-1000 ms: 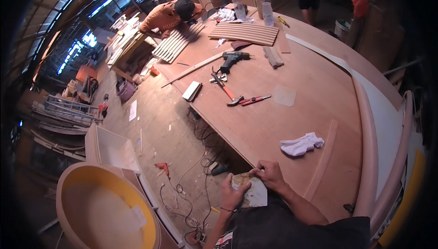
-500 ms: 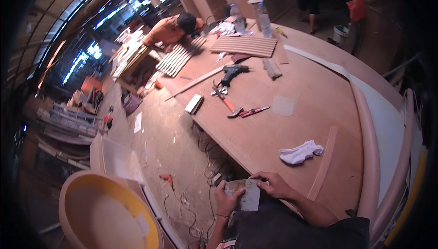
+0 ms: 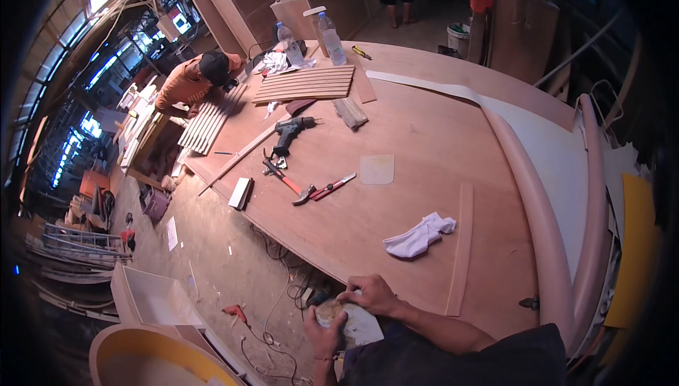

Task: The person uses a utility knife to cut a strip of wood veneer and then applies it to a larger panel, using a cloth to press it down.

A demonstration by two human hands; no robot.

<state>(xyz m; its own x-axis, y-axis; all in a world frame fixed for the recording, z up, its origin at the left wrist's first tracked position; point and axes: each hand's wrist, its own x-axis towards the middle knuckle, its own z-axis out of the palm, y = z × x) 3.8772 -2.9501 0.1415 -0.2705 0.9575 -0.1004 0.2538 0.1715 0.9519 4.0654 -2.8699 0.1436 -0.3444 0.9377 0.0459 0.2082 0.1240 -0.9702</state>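
Low in the picture, between my hands, is a thin grey-white square plate (image 3: pixel 362 329) with brownish smears on its upper part. My left hand (image 3: pixel 324 333) grips its left side, thumb on the face. At its upper edge my right hand (image 3: pixel 373 294) is closed, fingertips pinched against the plate. Both hands are just off the front edge of a large wooden worktable (image 3: pixel 424 153). Past my right hand a crumpled white cloth (image 3: pixel 419 236) lies on it, and a pale square sheet (image 3: pixel 377 170) lies farther back.
On the table are a hammer (image 3: pixel 288 184), a red-handled knife (image 3: pixel 332 186), a cordless drill (image 3: pixel 290 133), a wooden strip (image 3: pixel 461 252), slatted panels (image 3: pixel 304 85) and bottles (image 3: pixel 331 38). A person (image 3: pixel 194 85) bends over slats at far left. Cables and a red tool (image 3: pixel 235 311) lie on the floor.
My view has turned right, so the table's things appear farther left. The plate is tilted more, and my right hand has shifted along its upper edge toward the left hand.
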